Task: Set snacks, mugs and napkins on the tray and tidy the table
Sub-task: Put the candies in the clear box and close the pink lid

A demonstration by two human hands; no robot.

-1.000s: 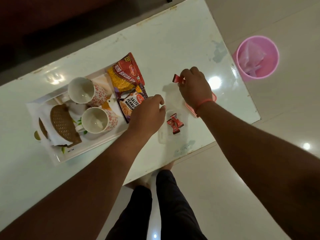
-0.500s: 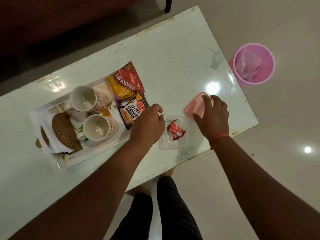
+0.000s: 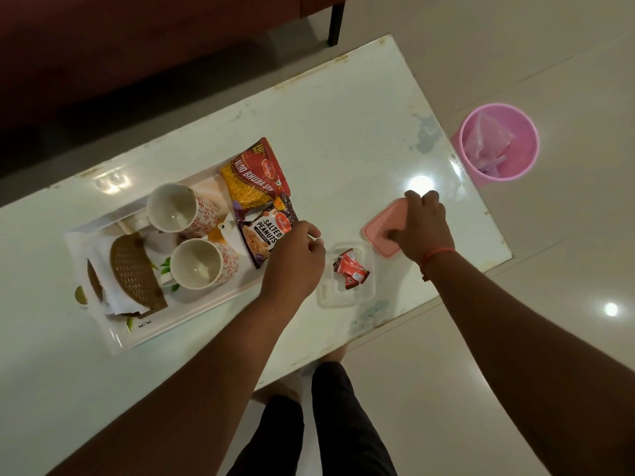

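A white tray (image 3: 192,316) on the table holds two patterned mugs (image 3: 178,207) (image 3: 202,264), a brown wicker holder with white napkins (image 3: 135,273), a red-and-yellow snack packet (image 3: 256,175) and a salted peanuts packet (image 3: 266,231). A small clear container (image 3: 343,290) with red wrapped sweets (image 3: 350,267) sits just right of the tray. My left hand (image 3: 292,262) rests with curled fingers at the container's left edge, over the peanuts packet's corner. My right hand (image 3: 421,226) grips the pink lid (image 3: 383,231), which lies on the table beside the container.
A pink bin (image 3: 498,142) with a plastic liner stands on the floor past the table's right end. A dark sofa (image 3: 137,39) and its leg lie beyond the far edge. My legs (image 3: 309,424) stand at the near table edge (image 3: 426,305).
My right hand dropped a red sweet into the clear container, then moved right and took hold of the pink lid. My left hand has stayed by the container.
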